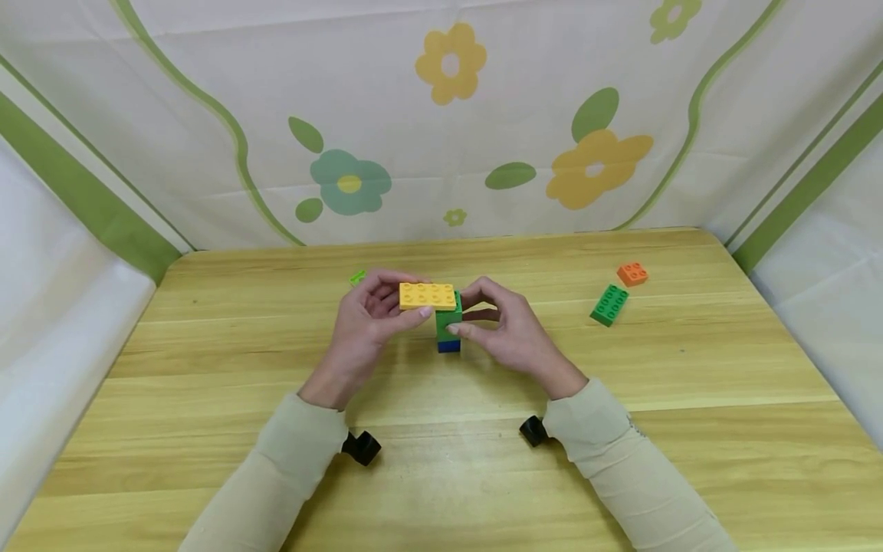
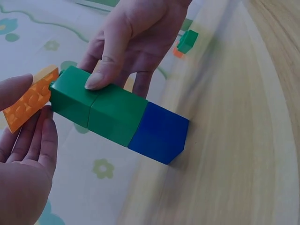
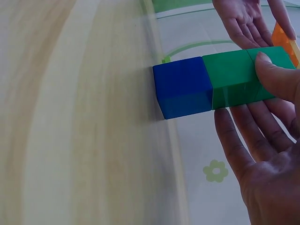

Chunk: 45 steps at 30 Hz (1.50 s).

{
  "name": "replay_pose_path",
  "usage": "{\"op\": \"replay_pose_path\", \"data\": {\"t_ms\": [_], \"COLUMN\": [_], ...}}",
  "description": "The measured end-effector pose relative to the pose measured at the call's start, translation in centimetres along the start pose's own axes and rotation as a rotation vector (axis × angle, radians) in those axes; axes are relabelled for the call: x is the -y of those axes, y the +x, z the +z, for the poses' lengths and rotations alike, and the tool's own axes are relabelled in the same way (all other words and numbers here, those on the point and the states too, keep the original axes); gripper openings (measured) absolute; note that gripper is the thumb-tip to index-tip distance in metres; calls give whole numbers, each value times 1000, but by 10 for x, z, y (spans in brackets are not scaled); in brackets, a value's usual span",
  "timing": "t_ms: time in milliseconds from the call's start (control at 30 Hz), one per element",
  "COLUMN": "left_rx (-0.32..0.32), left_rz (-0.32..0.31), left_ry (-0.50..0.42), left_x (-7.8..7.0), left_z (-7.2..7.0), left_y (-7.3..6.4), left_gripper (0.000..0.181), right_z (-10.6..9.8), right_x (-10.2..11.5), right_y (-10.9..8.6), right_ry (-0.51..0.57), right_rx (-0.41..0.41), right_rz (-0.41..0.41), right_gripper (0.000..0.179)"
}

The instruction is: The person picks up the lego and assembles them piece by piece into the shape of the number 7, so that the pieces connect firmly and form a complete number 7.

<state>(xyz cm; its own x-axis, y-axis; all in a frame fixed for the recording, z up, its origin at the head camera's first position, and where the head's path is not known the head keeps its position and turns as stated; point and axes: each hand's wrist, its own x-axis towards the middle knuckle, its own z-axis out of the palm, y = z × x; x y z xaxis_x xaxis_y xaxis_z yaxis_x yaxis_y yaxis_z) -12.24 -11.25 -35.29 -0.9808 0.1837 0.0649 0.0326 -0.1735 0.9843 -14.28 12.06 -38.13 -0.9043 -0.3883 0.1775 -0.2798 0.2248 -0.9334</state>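
A stack of toy building bricks stands upright mid-table, with two green bricks (image 2: 117, 115) over a blue brick (image 2: 159, 132). My right hand (image 1: 512, 333) grips the green part from the right, thumb on its near face and fingers behind. At the top left of the stack, my left hand (image 1: 366, 314) pinches a flat yellow brick (image 1: 427, 296) between thumb and fingers. The yellow brick is studs up and overlaps the stack's top in the head view. In the left wrist view it sits tilted right at the top green brick's studs.
At the right back of the wooden table (image 1: 207, 345) lie a green brick (image 1: 610, 305) and an orange brick (image 1: 632, 274). A light green brick (image 1: 358, 277) shows partly behind the left hand. A flowered cloth (image 1: 414, 153) rises along the table's back edge.
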Motion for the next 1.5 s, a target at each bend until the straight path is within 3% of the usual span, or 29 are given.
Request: {"op": "replay_pose_path", "data": {"t_ms": [300, 567, 767, 967, 1167, 1500], "left_rx": [-10, 15, 79, 116, 129, 152], "left_rz": [0, 32, 52, 9, -14, 102], "left_ry": [65, 275, 394, 489, 526, 670], "left_x": [0, -8, -20, -28, -31, -37], "left_z": [1, -3, -3, -2, 0, 4], "left_y": [0, 4, 6, 8, 7, 8], "left_gripper": [42, 39, 39, 37, 38, 35], "right_z": [0, -1, -1, -1, 0, 0], "right_x": [0, -2, -3, -1, -2, -3], "right_y": [0, 0, 0, 0, 0, 0], "right_ry": [8, 3, -6, 1, 11, 10], "right_rx": [3, 4, 4, 6, 8, 13], "right_rz": [16, 11, 9, 9, 10, 4], "right_gripper": [26, 25, 26, 27, 27, 27]}}
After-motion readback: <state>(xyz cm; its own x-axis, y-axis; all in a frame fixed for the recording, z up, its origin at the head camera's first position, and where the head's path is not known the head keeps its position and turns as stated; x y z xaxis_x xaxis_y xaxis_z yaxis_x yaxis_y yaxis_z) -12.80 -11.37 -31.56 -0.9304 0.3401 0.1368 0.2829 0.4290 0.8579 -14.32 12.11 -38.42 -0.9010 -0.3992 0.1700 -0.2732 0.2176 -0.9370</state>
